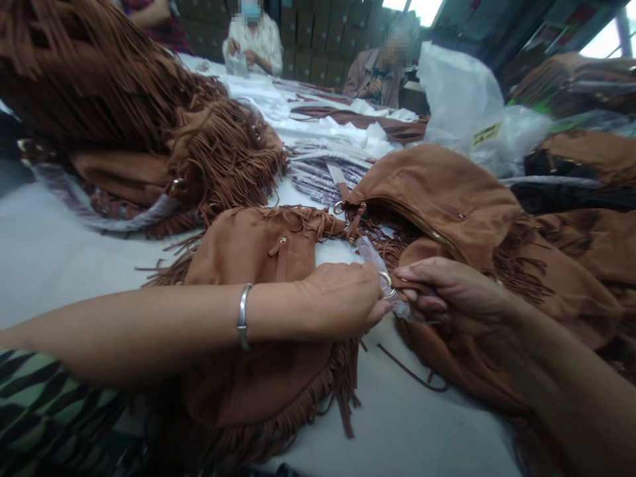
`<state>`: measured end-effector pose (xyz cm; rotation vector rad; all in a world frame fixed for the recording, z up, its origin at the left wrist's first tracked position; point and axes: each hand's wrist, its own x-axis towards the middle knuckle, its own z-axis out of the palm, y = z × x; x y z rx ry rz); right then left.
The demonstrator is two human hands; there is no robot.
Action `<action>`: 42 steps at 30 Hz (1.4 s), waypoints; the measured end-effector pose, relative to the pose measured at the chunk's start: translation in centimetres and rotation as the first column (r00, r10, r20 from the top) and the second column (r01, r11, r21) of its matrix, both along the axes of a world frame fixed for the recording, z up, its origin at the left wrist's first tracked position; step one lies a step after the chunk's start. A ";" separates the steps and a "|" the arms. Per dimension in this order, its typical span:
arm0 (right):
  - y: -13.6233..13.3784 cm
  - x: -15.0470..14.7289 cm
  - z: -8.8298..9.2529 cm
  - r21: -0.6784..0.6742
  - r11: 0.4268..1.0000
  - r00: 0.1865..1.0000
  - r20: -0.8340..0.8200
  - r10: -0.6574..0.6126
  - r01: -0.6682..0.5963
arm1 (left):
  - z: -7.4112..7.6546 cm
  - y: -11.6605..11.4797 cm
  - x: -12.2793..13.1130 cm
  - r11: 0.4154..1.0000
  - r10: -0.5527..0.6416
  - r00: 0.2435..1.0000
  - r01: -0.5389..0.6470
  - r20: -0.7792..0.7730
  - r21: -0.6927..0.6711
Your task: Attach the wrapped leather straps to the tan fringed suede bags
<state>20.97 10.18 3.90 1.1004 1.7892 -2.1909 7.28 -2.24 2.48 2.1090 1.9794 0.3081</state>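
A bag workshop — fringed suede bags (pixel 149 112) piled high, stacked cartons (pixel 318 33) behind

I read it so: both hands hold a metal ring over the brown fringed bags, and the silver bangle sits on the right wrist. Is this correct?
Not fully. The silver bangle sits on the left wrist, not the right, as the head view shows. The rest stands: the left hand and the right hand hold the metal ring over the brown fringed bags.
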 end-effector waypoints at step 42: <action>0.0 -0.9 -3.0 0.088 0.995 0.989 -0.133 0.057 -0.045 | -3.3 0.8 -3.0 0.983 -0.039 0.999 0.043 -0.027 0.180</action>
